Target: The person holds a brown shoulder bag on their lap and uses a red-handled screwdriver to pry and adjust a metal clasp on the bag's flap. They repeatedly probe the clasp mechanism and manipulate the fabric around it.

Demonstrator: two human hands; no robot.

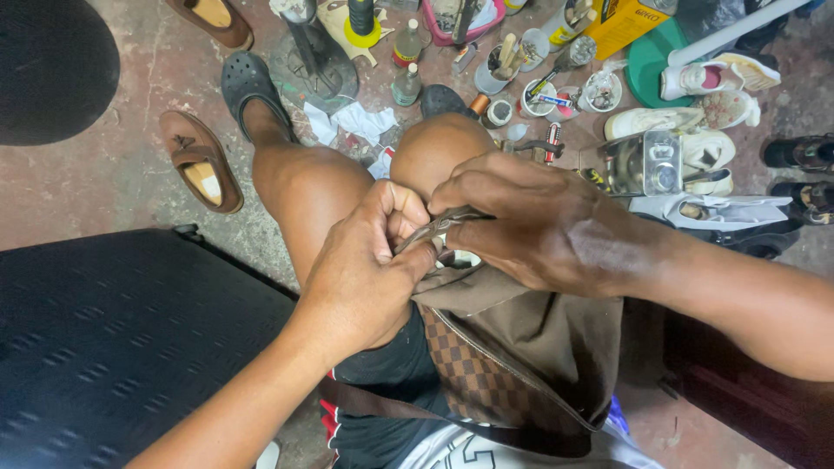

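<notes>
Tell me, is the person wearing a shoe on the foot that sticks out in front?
Yes, a dark clog covers that foot, beyond the left hand and right hand gripping the brown bag.

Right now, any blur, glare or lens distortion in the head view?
Head view: hands, left and right, and the brown checkered fabric bag are sharp under soft, even light; wide-lens stretching at the edges; mild shine on the metal can; no hard shadows.

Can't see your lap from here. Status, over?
Left hand and right hand both pinch a thin metal strip. Brown checkered bag on lap. Nothing blocking.
</notes>
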